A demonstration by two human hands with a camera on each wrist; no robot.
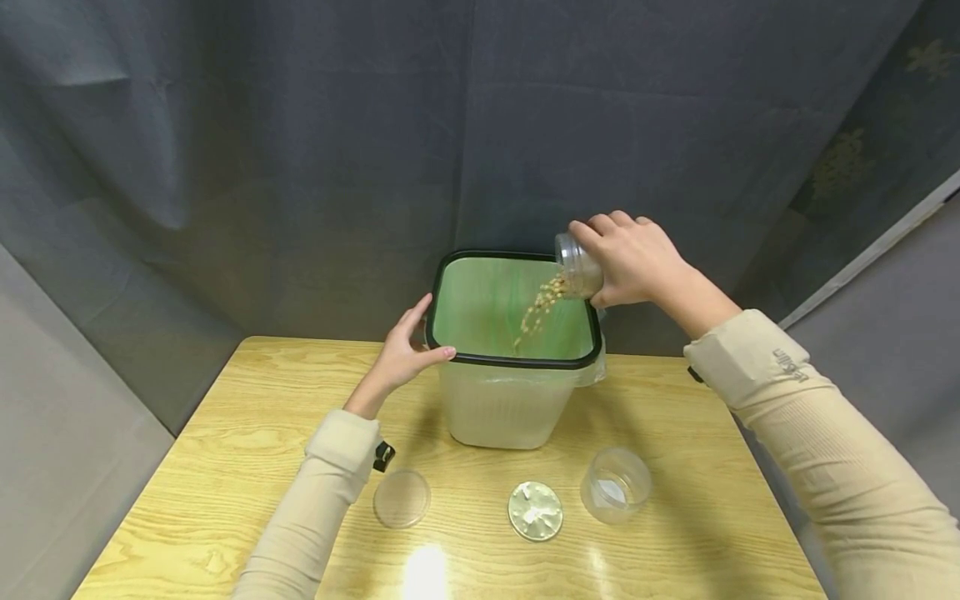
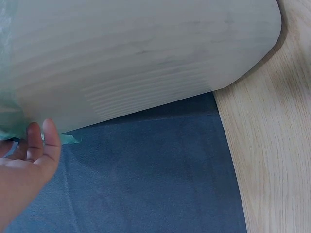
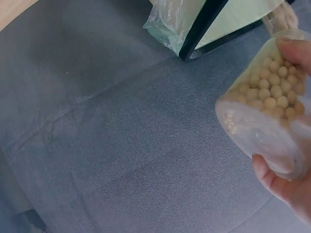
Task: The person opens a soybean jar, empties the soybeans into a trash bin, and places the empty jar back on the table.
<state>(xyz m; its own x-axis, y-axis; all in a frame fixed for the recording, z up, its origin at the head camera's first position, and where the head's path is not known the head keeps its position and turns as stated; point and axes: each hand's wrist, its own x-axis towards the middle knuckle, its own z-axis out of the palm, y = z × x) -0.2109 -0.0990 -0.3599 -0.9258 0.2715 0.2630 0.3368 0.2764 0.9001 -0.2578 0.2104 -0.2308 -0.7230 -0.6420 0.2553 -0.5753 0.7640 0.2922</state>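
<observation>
A pale trash bin (image 1: 506,408) with a black rim and a green bag liner (image 1: 480,304) stands upright at the table's back. My right hand (image 1: 626,258) grips a clear plastic jar (image 1: 583,271), tipped over the bin's right rim. Soybeans (image 1: 538,310) stream from its mouth into the bin. Many soybeans (image 3: 272,90) are still visible inside the jar in the right wrist view. At the front left corner, my left hand (image 1: 401,354) touches the rim with thumb and fingers spread and relaxed. Its fingers (image 2: 51,138) lie beside the liner's edge in the left wrist view.
On the wooden table (image 1: 292,392), in front of the bin, lie a clear round lid (image 1: 402,499) and a shiny foil seal or lid (image 1: 535,511). An open clear container (image 1: 617,485) stands to their right. A dark grey curtain (image 1: 345,167) hangs behind the table.
</observation>
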